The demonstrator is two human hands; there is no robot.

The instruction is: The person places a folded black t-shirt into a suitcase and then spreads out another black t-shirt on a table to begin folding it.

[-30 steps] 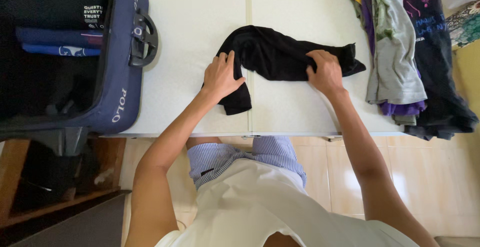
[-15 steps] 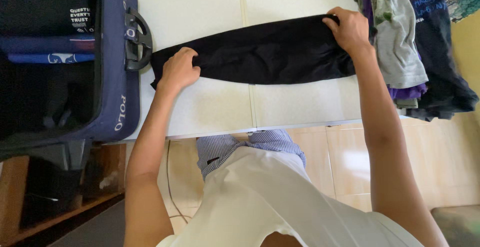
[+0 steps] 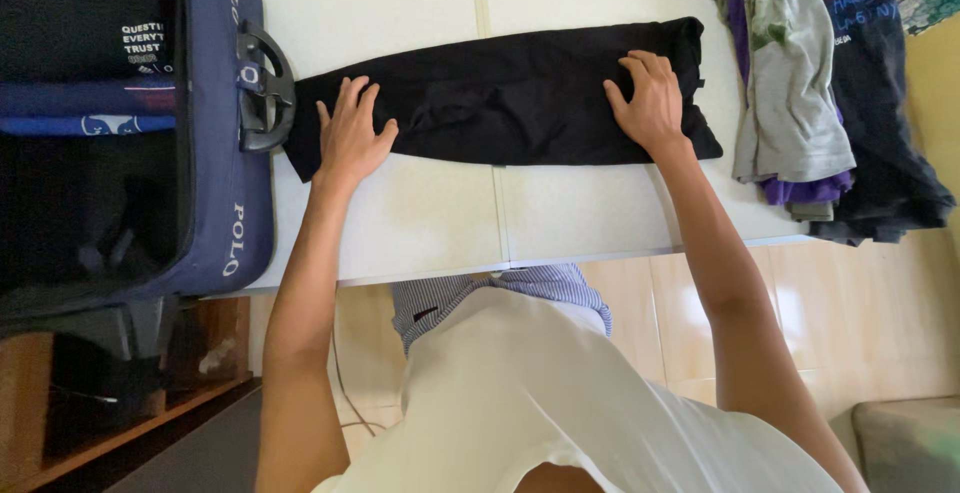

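A black garment (image 3: 500, 98) lies stretched out as a long flat strip across the white table (image 3: 420, 223). My left hand (image 3: 352, 138) rests flat on its left end, fingers spread, close to the suitcase handle (image 3: 262, 88). My right hand (image 3: 650, 103) presses flat on the right end of the garment, fingers apart. Neither hand grips the cloth.
An open navy suitcase (image 3: 215, 153) with folded dark clothes (image 3: 90, 53) inside stands at the left. A pile of mixed clothes (image 3: 830, 83) hangs over the table's right edge. Below the table edge are a tiled floor (image 3: 880, 313) and a wooden shelf (image 3: 60, 413).
The crumpled garment was pulled out straight between both hands and laid down. Both hands then let go of their grips and now lie flat on its ends.
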